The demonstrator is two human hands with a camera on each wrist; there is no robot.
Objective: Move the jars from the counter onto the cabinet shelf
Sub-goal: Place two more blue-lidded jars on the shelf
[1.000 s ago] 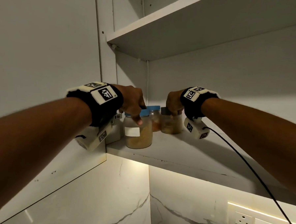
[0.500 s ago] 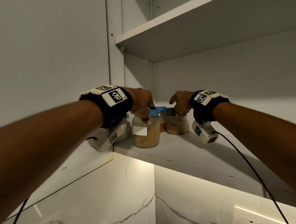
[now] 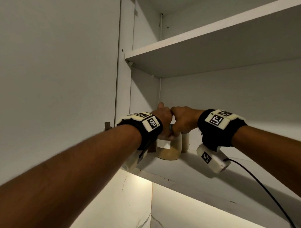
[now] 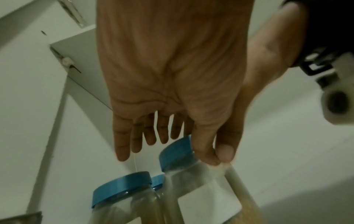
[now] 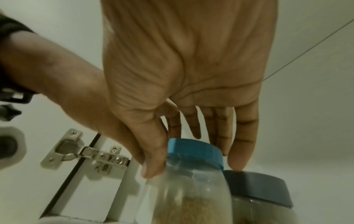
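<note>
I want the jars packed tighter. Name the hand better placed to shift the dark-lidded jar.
Right. The right hand has its little finger on the dark-lidded jar; the left hand is across the labelled jar from it.

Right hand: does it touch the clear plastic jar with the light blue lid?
Touching. In the right wrist view, the right hand rests its thumb tip on the clear plastic jar, no gap.

The jars (image 3: 169, 148) stand close together in the back left corner of the shelf (image 3: 187, 169), hemmed in by the cabinet side wall (image 3: 142, 89) and back wall (image 3: 234, 100). The left hand (image 3: 161, 118) and right hand (image 3: 184, 119) crowd over the lids. Open room lies along the shelf to the right. The upper shelf (image 3: 210, 52) caps the space, well above the lids. A cable (image 3: 264, 187) crosses the front edge.
</note>
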